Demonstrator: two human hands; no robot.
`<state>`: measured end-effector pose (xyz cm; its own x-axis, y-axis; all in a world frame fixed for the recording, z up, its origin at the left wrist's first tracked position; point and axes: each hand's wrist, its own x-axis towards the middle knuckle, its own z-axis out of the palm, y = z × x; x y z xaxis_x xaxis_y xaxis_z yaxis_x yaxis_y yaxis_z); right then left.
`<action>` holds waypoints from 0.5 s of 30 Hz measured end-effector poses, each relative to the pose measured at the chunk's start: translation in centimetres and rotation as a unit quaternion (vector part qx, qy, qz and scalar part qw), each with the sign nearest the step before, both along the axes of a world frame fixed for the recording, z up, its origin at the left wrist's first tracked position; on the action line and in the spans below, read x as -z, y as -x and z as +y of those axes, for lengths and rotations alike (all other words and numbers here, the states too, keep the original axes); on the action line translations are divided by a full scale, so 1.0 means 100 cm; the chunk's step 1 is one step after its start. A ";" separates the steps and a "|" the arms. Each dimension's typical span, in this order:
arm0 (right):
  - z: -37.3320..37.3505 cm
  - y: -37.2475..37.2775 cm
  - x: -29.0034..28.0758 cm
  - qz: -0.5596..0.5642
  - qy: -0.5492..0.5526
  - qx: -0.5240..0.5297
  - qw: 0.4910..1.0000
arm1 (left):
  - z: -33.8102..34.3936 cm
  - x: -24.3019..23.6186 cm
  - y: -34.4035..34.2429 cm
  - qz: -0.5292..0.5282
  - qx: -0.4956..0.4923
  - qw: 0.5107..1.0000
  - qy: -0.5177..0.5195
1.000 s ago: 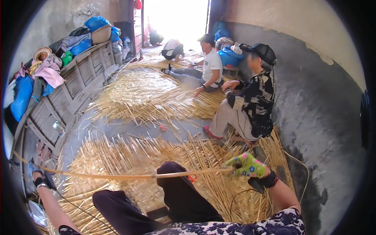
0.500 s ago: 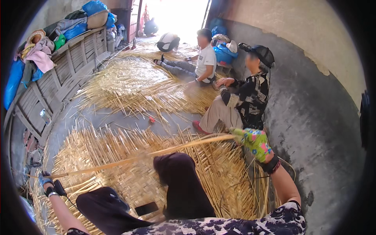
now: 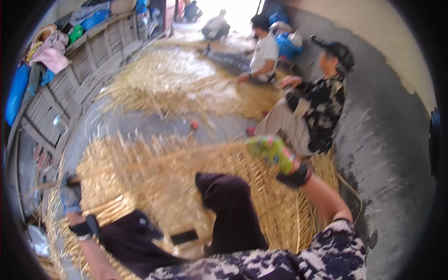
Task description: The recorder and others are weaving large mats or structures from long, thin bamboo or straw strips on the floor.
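My right hand (image 3: 271,152), in a green flowered glove, is closed on one end of a long pale strip of split cane or reed (image 3: 186,152). From there the strip stretches left above the woven mat to my left hand (image 3: 71,195), in a bluish glove, which appears closed round its other end; motion smears those fingers. Beneath me lies the mat (image 3: 172,205), plaited from straw-coloured strips, with loose ends along its far edge. My dark-trousered knees rest over it, and a black phone-like slab (image 3: 184,237) lies between them.
To the front right sits a co-worker (image 3: 322,100) in a dark patterned shirt; a person in white (image 3: 266,58) sits farther back beside a second mat (image 3: 163,84). A wooden slatted frame (image 3: 79,88) with cloths and bags lines the left. A grey wall (image 3: 382,149) bounds the right.
My right hand has moved left and slightly up in the picture, my left hand right and up, with the strip still between them. The whole view has shifted too.
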<state>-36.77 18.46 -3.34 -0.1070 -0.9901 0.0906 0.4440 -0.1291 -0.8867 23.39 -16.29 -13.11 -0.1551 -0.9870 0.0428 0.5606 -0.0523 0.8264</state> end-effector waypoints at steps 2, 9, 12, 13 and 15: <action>-0.021 0.004 -0.010 0.085 -0.008 -0.016 0.996 | 0.028 -0.024 0.053 -0.025 -0.020 0.999 -0.006; -0.034 0.010 -0.036 0.003 -0.093 -0.120 0.988 | 0.035 -0.027 0.055 0.025 -0.054 0.997 -0.044; -0.024 -0.004 -0.041 0.149 0.006 -0.064 0.987 | 0.031 -0.023 0.034 0.033 -0.072 0.997 -0.021; -0.027 0.006 -0.040 0.281 -0.006 -0.103 0.954 | 0.034 -0.025 0.042 0.025 -0.070 0.997 -0.003; -0.021 0.012 -0.041 0.409 -0.022 -0.138 0.902 | 0.044 -0.033 0.063 0.026 -0.077 0.996 0.045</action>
